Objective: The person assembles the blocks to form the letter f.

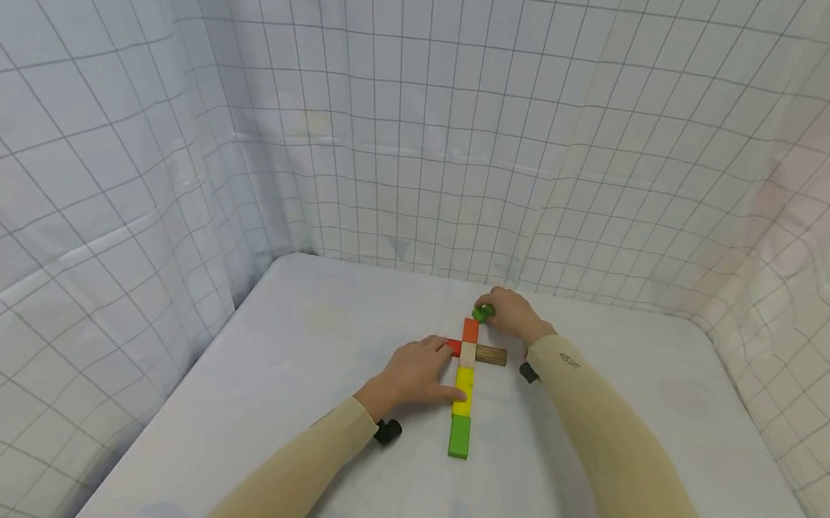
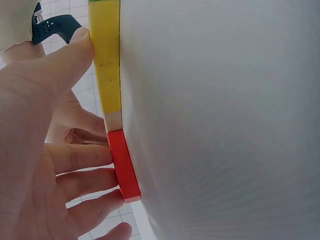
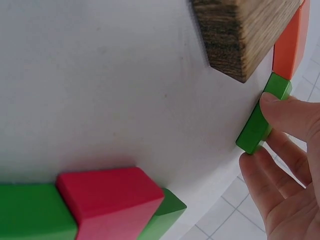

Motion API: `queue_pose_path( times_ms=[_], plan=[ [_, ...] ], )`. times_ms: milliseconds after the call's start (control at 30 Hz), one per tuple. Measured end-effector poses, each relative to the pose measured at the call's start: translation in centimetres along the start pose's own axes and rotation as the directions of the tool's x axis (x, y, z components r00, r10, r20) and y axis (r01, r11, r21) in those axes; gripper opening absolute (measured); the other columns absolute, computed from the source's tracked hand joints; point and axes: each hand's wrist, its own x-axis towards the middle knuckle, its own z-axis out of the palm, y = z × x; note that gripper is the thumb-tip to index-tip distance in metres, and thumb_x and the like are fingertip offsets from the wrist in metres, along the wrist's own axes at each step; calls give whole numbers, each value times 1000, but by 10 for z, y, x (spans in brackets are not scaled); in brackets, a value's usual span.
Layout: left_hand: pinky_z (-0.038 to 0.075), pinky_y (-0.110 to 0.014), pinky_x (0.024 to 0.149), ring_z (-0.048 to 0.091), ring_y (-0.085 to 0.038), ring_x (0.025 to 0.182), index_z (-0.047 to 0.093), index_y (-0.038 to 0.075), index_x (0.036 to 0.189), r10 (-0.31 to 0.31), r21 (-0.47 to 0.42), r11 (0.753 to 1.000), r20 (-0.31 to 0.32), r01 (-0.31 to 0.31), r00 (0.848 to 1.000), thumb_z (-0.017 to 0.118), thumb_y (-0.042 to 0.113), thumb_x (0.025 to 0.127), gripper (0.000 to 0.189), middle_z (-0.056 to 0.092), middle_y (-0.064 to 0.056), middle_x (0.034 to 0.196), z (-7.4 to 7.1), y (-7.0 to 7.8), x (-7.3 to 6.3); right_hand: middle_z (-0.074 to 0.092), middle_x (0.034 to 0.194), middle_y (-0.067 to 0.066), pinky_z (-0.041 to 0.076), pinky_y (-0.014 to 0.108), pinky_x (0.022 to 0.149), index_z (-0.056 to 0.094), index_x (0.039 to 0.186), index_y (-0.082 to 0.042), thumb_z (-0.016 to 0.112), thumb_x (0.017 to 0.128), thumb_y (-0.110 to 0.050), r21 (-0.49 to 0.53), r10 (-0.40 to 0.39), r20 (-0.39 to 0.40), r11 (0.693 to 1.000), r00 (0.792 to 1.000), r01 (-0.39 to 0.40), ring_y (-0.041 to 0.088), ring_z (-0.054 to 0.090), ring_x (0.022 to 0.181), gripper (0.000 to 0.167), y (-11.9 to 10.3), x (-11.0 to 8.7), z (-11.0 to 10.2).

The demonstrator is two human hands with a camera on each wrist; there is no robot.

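Head view shows a white desk [image 1: 292, 339] with coloured blocks laid out as a cross, and both hands at work over it. The right hand [image 1: 515, 312] grasps a small green block [image 1: 482, 314] between thumb and fingers at the far end of the cross, just past the orange block [image 1: 471, 330]; the right wrist view has it set at an angle, one end close against the orange, though whether they touch I cannot tell. The left hand [image 1: 416, 375] is relaxed and clenches nothing, its fingers resting against the red block [image 1: 455, 347] and its thumb on the long yellow stretch [image 1: 464, 383]. From the orange, the row runs towards the person through a pale block [image 1: 467, 355] and the yellow to a larger green block [image 1: 459, 437]. Red forms the left arm of the cross; a brown wood-grain block [image 1: 491, 354] forms the right. In the right wrist view, a crimson block [image 3: 110, 205] stands between two more green pieces [image 3: 35, 212]. Beige sleeves [image 1: 289, 469] cover the forearms, and grid-patterned cloth [image 1: 440, 131] hangs behind the desk.
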Motion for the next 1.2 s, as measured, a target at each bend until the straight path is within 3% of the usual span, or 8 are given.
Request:
queue_pose_path(
  times_ms=[367, 800, 1200],
  plan=[
    [50, -37, 97, 54, -21, 125, 60, 13, 133, -1, -1, 1000, 1, 1, 1000, 60, 80, 80, 86, 54, -5, 141, 2, 1, 0, 63, 113, 7, 48, 44, 97, 72, 126, -15, 72, 93, -11, -8, 18, 14, 1000, 1000, -18, 25, 57, 101, 33, 0, -3, -2],
    [48, -39, 101, 52, -22, 128, 58, 11, 136, -5, -16, 1000, -7, 5, 1000, 58, 81, 80, 90, 52, -7, 145, 2, -1, 2, 62, 124, 12, 50, 44, 94, 69, 130, -12, 71, 92, -12, -55, -38, 4, 998, 999, 38, 27, 59, 106, 38, -13, -14, -24],
    [49, -39, 101, 53, -23, 127, 58, 12, 136, -6, -39, 999, -7, 6, 1000, 61, 79, 81, 87, 52, -6, 144, 3, 0, 0, 61, 127, 15, 51, 47, 94, 68, 131, -11, 74, 91, -18, -13, -64, -56, 998, 996, 63, 30, 59, 111, 41, -12, -42, -39]
  ],
)
